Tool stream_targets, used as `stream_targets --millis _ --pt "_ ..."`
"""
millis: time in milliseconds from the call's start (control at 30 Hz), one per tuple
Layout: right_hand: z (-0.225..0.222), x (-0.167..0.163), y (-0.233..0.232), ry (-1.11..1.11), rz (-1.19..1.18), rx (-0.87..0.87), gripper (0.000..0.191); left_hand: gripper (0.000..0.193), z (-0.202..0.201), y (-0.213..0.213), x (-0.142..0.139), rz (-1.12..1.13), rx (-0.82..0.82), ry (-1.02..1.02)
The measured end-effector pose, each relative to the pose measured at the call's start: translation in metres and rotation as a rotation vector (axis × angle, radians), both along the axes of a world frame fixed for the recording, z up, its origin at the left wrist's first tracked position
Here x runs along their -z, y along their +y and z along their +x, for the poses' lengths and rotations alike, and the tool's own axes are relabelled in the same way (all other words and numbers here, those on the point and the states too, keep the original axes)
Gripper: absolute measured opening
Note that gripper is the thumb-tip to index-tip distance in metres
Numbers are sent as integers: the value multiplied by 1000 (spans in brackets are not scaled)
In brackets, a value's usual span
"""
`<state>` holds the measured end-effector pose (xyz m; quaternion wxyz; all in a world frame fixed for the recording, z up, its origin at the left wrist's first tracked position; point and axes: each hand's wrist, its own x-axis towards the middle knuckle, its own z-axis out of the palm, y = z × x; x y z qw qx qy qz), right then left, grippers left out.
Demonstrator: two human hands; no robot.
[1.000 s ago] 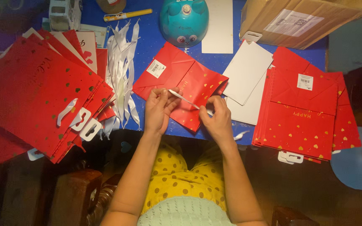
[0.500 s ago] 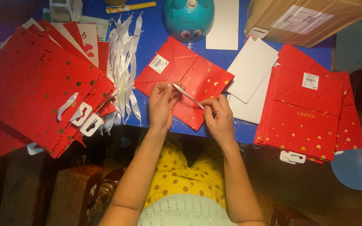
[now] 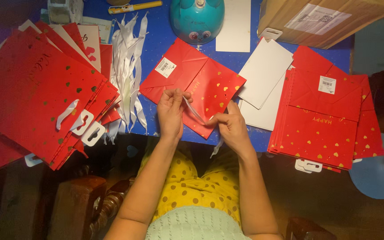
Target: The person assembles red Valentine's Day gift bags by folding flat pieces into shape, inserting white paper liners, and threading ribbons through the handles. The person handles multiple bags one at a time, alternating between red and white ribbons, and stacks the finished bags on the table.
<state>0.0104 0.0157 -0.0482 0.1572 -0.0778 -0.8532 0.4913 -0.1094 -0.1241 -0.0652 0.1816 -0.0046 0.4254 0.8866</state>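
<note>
White ribbon (image 3: 193,110) pinched between left hand (image 3: 170,113) and right hand (image 3: 233,126) over a flat red gift bag (image 3: 201,84) — finished stack (image 3: 41,98) left of it, unribboned stack (image 3: 323,115) right.

A blue table (image 3: 161,53) carries red bag stacks left (image 3: 36,98) and right (image 3: 325,111), one red bag (image 3: 201,80) centre, white ribbons (image 3: 130,66), white cards (image 3: 263,75), a teal pot (image 3: 197,18) and a far-right cardboard box (image 3: 325,18).

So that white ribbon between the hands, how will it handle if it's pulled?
Probably floppy: the white ribbon sags between the left hand and right hand, its tail dangling off the table edge. Likely very light, and thin enough to slip from fingers.
</note>
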Motion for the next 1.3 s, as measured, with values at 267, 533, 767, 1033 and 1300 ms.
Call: stream_targets --millis 267,533,767,1033,1300 --pt "1 4 1 -48 42 1 30 27 8 5 -1 -162 147 115" --pt "-2 11 -2 58 -227 168 55 38 -3 23 -11 -335 314 264" --pt "-4 21 -5 165 -449 211 63 38 1 16 -9 -387 458 368" --pt "-5 29 -7 208 -396 284 41 10 4 25 -19 -434 351 419" --pt "-5 28 -10 118 -344 358 40 9 3 29 -32 -977 111 1032"
